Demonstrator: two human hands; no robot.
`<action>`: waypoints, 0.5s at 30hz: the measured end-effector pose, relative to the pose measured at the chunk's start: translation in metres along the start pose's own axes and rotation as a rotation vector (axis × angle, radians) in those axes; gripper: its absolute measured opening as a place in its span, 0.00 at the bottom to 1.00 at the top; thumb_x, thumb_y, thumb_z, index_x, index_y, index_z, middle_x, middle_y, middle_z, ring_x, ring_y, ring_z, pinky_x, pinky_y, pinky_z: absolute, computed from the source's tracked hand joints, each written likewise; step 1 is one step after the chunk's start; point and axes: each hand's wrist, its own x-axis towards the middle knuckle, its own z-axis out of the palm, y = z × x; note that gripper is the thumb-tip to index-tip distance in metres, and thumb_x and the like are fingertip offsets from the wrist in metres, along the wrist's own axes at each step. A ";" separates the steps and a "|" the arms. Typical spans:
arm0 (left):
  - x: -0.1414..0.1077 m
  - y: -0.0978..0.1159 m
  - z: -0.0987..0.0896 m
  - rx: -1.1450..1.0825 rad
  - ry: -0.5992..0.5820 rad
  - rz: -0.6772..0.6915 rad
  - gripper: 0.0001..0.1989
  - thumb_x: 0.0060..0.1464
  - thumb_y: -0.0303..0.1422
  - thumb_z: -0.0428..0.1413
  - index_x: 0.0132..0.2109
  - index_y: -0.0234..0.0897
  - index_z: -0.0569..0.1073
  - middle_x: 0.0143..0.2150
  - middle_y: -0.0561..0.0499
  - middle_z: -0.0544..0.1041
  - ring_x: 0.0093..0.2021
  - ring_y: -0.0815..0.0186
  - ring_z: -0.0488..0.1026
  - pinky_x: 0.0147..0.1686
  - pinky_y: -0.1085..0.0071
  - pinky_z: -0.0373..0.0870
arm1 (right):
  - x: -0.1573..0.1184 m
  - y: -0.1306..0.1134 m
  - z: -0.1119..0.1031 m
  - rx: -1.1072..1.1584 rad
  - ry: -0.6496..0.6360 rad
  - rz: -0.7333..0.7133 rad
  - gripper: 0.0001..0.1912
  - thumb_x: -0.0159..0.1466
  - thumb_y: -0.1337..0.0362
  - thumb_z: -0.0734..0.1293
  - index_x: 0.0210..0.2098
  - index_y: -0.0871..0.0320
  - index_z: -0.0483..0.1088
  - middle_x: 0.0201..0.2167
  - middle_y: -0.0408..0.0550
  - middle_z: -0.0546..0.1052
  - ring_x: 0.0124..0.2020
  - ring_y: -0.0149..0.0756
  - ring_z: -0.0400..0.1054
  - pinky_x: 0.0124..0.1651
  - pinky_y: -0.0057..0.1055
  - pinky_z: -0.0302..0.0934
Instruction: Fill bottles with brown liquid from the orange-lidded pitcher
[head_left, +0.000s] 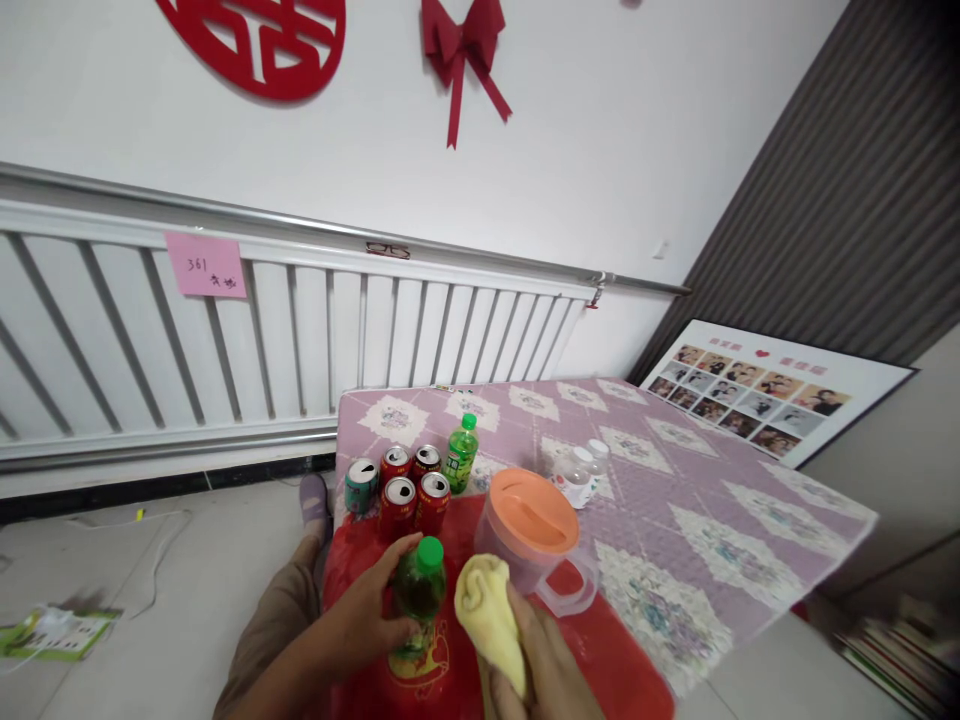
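Observation:
My left hand (375, 610) is curled round a green plastic drink bottle (421, 585) with a green cap, which stands upright on the red mat. In my right hand (551, 660) is a rolled yellow cloth (491, 620), held just to the right of the bottle. Behind the cloth stands a clear plastic jug (501, 535) with an orange lid and a handle on its right. Several opened drink cans (397, 503), red ones, a dark one and a teal one, cluster behind the left hand. Next to them is a second green bottle (461, 460).
Clear bottles (581, 475) stand behind the jug on a purple patterned tablecloth (652, 590). The red mat (607, 660) lies at the near edge. A white radiator (450, 330) runs along the wall. A framed photo board (750, 450) leans at the right.

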 end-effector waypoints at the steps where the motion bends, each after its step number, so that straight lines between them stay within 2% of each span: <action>1: 0.001 0.001 -0.001 -0.003 -0.015 -0.004 0.44 0.40 0.20 0.55 0.65 0.44 0.53 0.66 0.46 0.63 0.65 0.56 0.61 0.64 0.56 0.57 | 0.006 -0.002 -0.005 0.008 0.012 0.002 0.33 0.59 0.70 0.60 0.64 0.51 0.56 0.57 0.52 0.70 0.55 0.45 0.68 0.52 0.38 0.67; 3: 0.001 0.000 0.001 0.003 -0.008 -0.001 0.46 0.39 0.20 0.55 0.65 0.44 0.50 0.66 0.45 0.61 0.65 0.55 0.60 0.64 0.56 0.57 | 0.017 -0.008 -0.009 -0.005 0.012 0.001 0.31 0.62 0.68 0.59 0.64 0.53 0.55 0.58 0.52 0.69 0.56 0.43 0.67 0.53 0.37 0.67; 5: -0.001 -0.006 0.009 0.024 0.071 0.007 0.46 0.38 0.21 0.57 0.65 0.43 0.50 0.66 0.43 0.61 0.65 0.53 0.60 0.63 0.55 0.59 | 0.024 -0.013 -0.008 -0.039 0.001 -0.007 0.29 0.63 0.68 0.59 0.64 0.54 0.56 0.58 0.52 0.69 0.56 0.42 0.66 0.53 0.35 0.66; 9: -0.007 -0.019 0.029 0.127 0.404 0.059 0.40 0.37 0.26 0.62 0.59 0.38 0.58 0.60 0.39 0.65 0.61 0.47 0.63 0.60 0.48 0.62 | 0.024 -0.014 0.007 -0.119 -0.076 -0.072 0.34 0.59 0.72 0.60 0.64 0.52 0.57 0.57 0.50 0.71 0.53 0.44 0.68 0.52 0.36 0.67; 11: -0.009 -0.021 0.035 0.184 0.506 0.098 0.36 0.37 0.28 0.63 0.56 0.37 0.62 0.58 0.40 0.67 0.60 0.47 0.64 0.59 0.47 0.62 | 0.019 -0.010 0.013 -0.175 -0.122 -0.108 0.36 0.56 0.74 0.61 0.64 0.50 0.58 0.56 0.50 0.72 0.51 0.46 0.69 0.50 0.38 0.69; 15: -0.009 -0.015 0.036 0.222 0.524 0.124 0.31 0.38 0.27 0.62 0.53 0.38 0.66 0.52 0.43 0.71 0.54 0.50 0.69 0.54 0.51 0.68 | 0.009 -0.003 0.017 -0.298 -0.141 -0.131 0.37 0.54 0.77 0.61 0.61 0.47 0.62 0.55 0.50 0.73 0.49 0.48 0.70 0.45 0.40 0.70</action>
